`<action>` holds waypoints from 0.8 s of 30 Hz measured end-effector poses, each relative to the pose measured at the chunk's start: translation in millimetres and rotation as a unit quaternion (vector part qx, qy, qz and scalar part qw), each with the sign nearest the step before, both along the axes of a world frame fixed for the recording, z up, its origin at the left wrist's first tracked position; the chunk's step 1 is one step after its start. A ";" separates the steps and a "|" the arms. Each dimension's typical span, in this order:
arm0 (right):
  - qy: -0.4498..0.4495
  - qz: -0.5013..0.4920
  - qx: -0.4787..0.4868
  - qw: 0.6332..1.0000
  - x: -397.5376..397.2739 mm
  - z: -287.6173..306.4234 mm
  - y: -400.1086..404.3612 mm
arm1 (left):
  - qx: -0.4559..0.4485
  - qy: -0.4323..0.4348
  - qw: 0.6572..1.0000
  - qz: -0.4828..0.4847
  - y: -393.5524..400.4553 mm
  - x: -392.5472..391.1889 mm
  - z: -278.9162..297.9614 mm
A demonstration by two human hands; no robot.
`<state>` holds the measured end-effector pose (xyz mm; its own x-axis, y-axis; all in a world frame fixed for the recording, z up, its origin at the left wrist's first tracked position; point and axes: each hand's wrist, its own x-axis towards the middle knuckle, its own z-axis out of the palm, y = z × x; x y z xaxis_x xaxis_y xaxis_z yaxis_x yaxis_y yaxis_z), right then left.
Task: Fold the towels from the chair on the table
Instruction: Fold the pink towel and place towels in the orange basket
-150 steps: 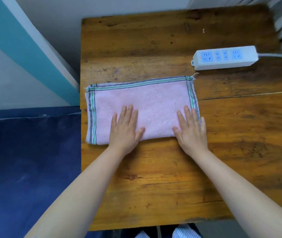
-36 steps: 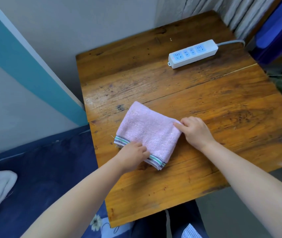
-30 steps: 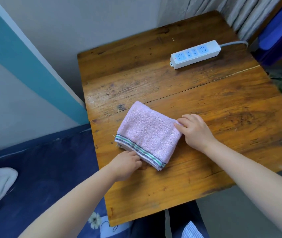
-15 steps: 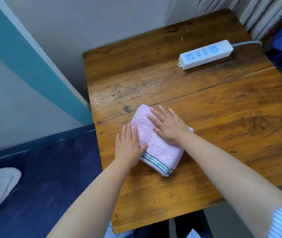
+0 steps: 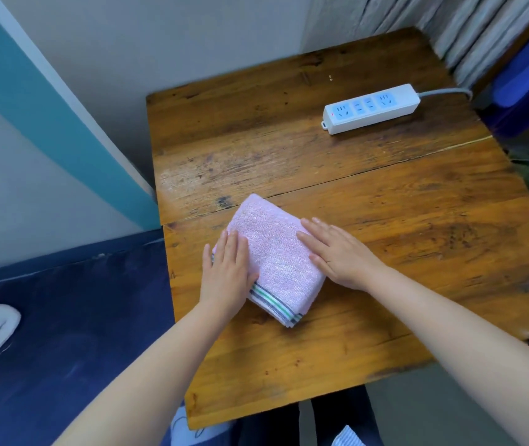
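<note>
A small pink terry towel with green and grey striped edging (image 5: 276, 259), folded into a thick square, is seen lying near the left edge of the worn brown wooden table (image 5: 385, 220). It is pressed flat from both sides: the left hand (image 5: 227, 272) is laid over its left corner and the right hand (image 5: 337, 252) over its right side, the fingers of both held straight and spread, with nothing gripped.

The fold is judged complete, and only smoothing appears to be left. Once the palms are lifted, the thick layers could spring open, since nothing else holds them. If the cloth is pushed leftward during smoothing, it could be slid off the near table edge. A white power strip with blue sockets (image 5: 371, 108) is set well apart, so no snagging is expected there.
</note>
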<state>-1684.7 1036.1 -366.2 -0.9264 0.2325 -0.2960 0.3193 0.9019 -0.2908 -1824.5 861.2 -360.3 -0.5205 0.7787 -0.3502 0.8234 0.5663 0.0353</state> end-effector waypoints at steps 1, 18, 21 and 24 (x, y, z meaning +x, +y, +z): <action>0.044 0.023 0.019 0.999 9.6 6.0 3.3 | 0.068 0.007 0.997 -0.033 -0.8 6.1 5.5; 0.167 0.299 0.088 0.936 14.6 10.0 40.8 | 0.063 0.045 0.997 0.003 19.7 106.8 4.3; 0.150 0.306 0.072 0.937 1.1 12.3 42.6 | 0.105 0.090 0.990 -0.004 22.6 104.3 3.1; 0.021 0.283 0.044 0.958 -4.8 10.5 46.9 | 0.095 0.091 0.991 -0.014 27.8 102.7 11.7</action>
